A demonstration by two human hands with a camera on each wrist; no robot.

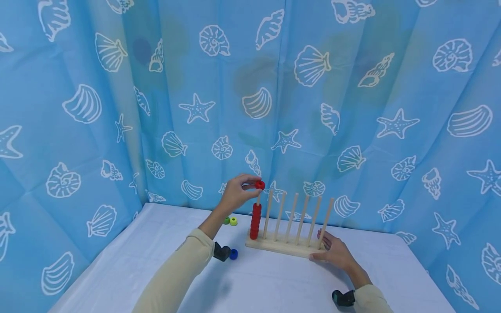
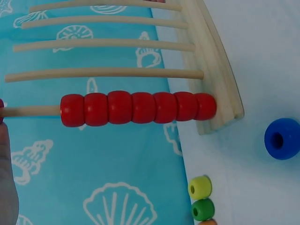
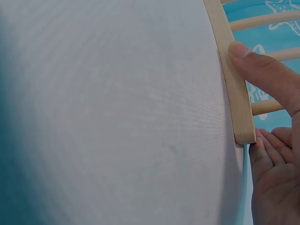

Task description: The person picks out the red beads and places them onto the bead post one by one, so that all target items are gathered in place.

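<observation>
My left hand (image 1: 238, 191) pinches a red bead (image 1: 260, 185) between thumb and fingers at the top of the leftmost peg of a wooden peg stand (image 1: 274, 247). Whether the peg's tip is inside that bead I cannot tell. Below it, a stack of several red beads (image 2: 142, 107) fills the lower part of the same peg; the other pegs are bare. At the stand's right end my right hand (image 1: 335, 253) grips the base (image 3: 240, 105), thumb on its front side and fingers curled at the end and behind.
A blue bead (image 2: 283, 138) lies on the white table left of the stand, near the left wrist's black camera (image 1: 222, 251). Farther back are a yellow bead (image 2: 200, 187), a green bead (image 2: 203, 209) and part of an orange one (image 2: 207, 222). A blue shell-patterned curtain (image 1: 235, 108) hangs behind.
</observation>
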